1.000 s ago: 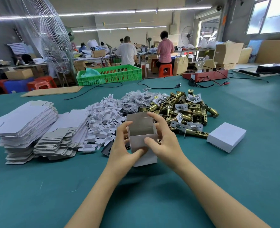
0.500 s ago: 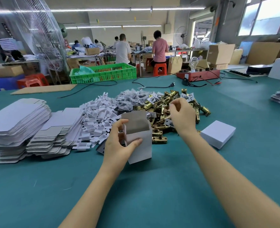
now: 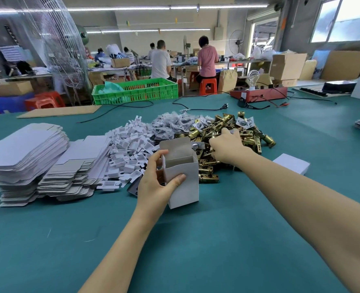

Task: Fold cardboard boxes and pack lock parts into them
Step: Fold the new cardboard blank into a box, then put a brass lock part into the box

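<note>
- My left hand point(image 3: 153, 185) grips the open white box point(image 3: 182, 176), upright on the table point(image 3: 217, 240).
- My right hand point(image 3: 227, 146) reaches into the brass lock parts point(image 3: 227, 132); grip unclear.

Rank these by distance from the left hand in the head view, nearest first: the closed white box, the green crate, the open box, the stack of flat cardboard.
1. Open box: gripped by the left hand itself.
2. Stack of flat cardboard: on the table, to its left.
3. Closed white box: off to the right, past the other arm.
4. Green crate: at the table's far edge.
</note>
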Action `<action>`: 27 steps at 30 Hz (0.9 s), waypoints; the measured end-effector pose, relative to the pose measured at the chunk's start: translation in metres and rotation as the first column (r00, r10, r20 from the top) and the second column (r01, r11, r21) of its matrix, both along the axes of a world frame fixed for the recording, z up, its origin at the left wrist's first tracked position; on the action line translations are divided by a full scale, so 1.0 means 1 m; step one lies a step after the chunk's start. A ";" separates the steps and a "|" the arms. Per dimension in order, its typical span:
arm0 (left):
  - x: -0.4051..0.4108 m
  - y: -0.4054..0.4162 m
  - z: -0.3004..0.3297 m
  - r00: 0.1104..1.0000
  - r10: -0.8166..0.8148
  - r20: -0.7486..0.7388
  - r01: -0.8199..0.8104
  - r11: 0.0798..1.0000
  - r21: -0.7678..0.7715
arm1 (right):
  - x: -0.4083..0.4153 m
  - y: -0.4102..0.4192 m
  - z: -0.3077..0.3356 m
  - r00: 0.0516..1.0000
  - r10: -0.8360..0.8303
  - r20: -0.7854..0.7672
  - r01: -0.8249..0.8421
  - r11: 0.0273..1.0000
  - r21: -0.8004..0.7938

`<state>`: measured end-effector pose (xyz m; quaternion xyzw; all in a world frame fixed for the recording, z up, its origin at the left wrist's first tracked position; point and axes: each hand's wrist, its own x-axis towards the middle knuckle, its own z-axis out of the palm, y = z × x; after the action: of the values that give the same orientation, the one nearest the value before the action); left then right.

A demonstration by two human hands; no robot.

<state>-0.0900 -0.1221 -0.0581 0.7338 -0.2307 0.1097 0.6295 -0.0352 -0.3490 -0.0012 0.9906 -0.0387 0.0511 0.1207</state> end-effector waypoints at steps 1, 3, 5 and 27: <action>0.001 0.001 0.000 1.000 -0.001 0.001 0.001 1.000 0.002 | 0.001 -0.002 0.001 1.000 0.002 0.006 -0.002 1.000 0.010; 0.001 0.002 -0.001 1.000 -0.001 0.002 0.001 1.000 0.003 | 0.000 -0.003 0.004 0.999 0.001 0.050 -0.002 1.000 0.025; 0.001 0.002 -0.002 1.000 -0.003 0.009 0.003 1.000 0.003 | -0.003 -0.004 0.007 0.991 0.009 0.135 -0.011 1.000 0.017; -0.003 0.001 0.000 1.000 0.003 -0.002 -0.003 0.999 -0.035 | -0.074 -0.002 0.040 0.993 0.070 0.094 0.005 -0.829 0.560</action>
<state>-0.0927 -0.1207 -0.0580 0.7232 -0.2271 0.1142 0.6422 -0.1088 -0.3511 0.0391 0.4076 -0.0028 -0.0349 -0.9125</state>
